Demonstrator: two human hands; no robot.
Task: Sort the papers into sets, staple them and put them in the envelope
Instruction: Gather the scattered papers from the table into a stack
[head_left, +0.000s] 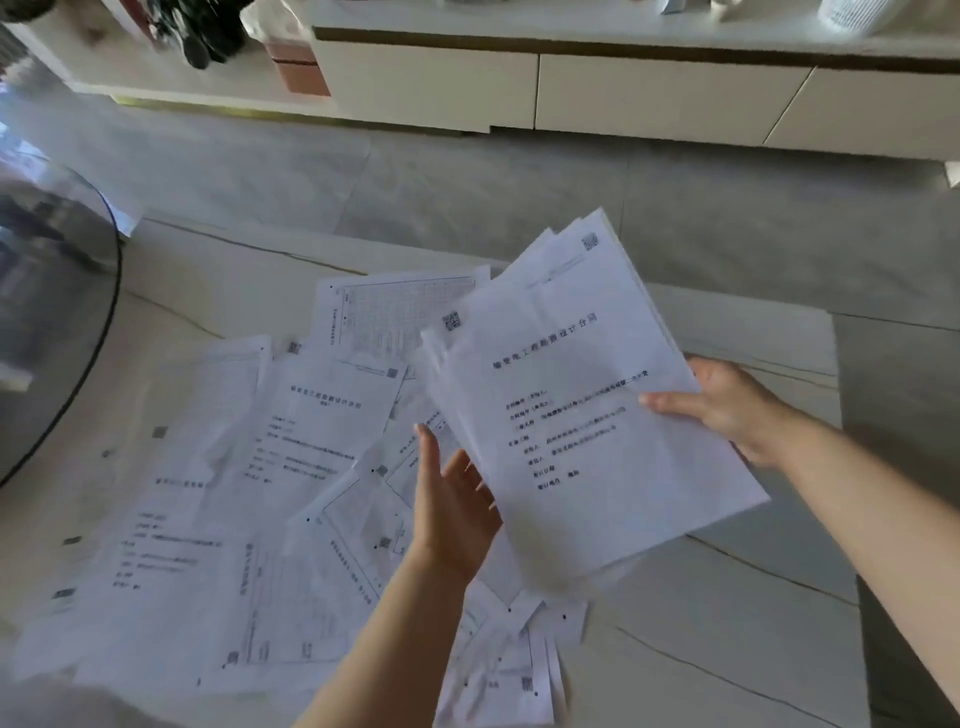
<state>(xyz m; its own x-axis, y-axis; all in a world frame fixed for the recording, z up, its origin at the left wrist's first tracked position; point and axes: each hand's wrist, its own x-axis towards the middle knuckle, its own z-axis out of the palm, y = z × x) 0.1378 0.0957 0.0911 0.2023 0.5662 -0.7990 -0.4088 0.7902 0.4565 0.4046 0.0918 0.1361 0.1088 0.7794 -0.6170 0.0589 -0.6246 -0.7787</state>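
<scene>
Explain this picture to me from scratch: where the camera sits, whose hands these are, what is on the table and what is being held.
There is no machine here. One camera is worn on a person's head and looks down at their own bare hands. The right hand grips a stack of printed papers by its right edge, thumb on top, lifted above the table. The left hand is open, palm up, at the stack's lower left edge. More loose papers lie scattered and overlapping on the pale table. A round glass tabletop shows at the left. No stapler or envelope is visible.

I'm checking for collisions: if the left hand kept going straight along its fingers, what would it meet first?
Probably the lower left edge of the held stack just beyond the left hand; depth is unclear, so it might pass beneath.
</scene>
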